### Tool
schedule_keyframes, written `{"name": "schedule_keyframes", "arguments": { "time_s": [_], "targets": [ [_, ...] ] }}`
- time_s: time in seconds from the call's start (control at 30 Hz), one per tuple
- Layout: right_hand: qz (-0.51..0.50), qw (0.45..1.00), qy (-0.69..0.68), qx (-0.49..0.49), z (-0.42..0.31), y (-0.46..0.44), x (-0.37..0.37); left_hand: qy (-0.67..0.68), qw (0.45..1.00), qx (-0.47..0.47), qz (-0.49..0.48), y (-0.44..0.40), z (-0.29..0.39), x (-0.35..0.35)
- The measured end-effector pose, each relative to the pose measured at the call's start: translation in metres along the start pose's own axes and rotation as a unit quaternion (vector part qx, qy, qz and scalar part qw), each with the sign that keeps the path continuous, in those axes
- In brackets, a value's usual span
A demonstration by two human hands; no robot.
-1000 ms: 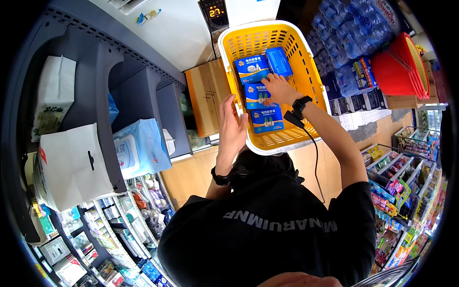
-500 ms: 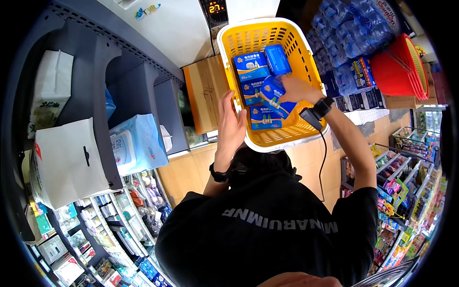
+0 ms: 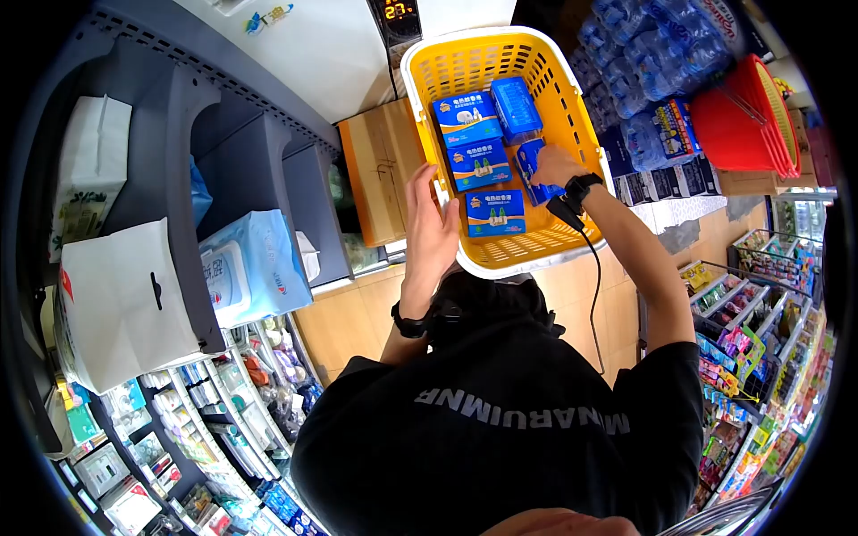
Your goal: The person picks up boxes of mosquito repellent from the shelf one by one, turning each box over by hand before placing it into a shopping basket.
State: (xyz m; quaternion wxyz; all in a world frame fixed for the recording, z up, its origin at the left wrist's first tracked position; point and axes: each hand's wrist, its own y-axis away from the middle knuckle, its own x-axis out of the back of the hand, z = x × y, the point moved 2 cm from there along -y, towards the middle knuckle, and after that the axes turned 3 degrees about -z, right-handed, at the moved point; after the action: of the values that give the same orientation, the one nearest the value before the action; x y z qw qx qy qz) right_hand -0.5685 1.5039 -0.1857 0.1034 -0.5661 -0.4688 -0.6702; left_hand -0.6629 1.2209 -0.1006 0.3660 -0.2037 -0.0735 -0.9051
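Note:
A yellow basket (image 3: 500,261) with a white rim holds several blue boxes of mosquito-repellent liquid. My right hand (image 3: 561,168) is inside it, its fingers closed on a blue box (image 3: 531,170) tilted against the basket's right side. Left of that box lie a middle box (image 3: 478,164) and a nearer box (image 3: 495,213), both face up. Farther back are another face-up box (image 3: 466,118) and a box with a plain blue side (image 3: 517,107). My left hand (image 3: 431,230) rests against the basket's left rim, fingers stretched out.
A cardboard box (image 3: 380,174) stands left of the basket, beside grey shelving (image 3: 234,152) with bagged packs. Bottled water packs (image 3: 648,54) and stacked red buckets (image 3: 744,121) are at the right. A black cable (image 3: 597,308) hangs from my right wrist.
My right hand has lowered the blue box toward the basket's right side, uncovering the middle box. The left hand stays at the rim.

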Motion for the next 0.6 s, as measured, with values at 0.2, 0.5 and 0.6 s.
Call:
{"name": "schedule_keyframes", "arguments": {
  "time_s": [0.2,0.5,0.6],
  "targets": [
    [-0.139,0.982,-0.129,0.004,-0.009,-0.001,-0.013,0.006,1.000,-0.006,0.010,0.000,0.001,-0.001],
    [-0.076,0.990,-0.119,0.021,-0.007,-0.009,-0.025,-0.015,1.000,-0.004,0.008,-0.003,0.006,0.000],
    [-0.086,0.990,-0.113,0.011,-0.003,-0.008,-0.023,-0.010,1.000,-0.001,0.004,-0.003,0.008,0.001]
  ]
}}
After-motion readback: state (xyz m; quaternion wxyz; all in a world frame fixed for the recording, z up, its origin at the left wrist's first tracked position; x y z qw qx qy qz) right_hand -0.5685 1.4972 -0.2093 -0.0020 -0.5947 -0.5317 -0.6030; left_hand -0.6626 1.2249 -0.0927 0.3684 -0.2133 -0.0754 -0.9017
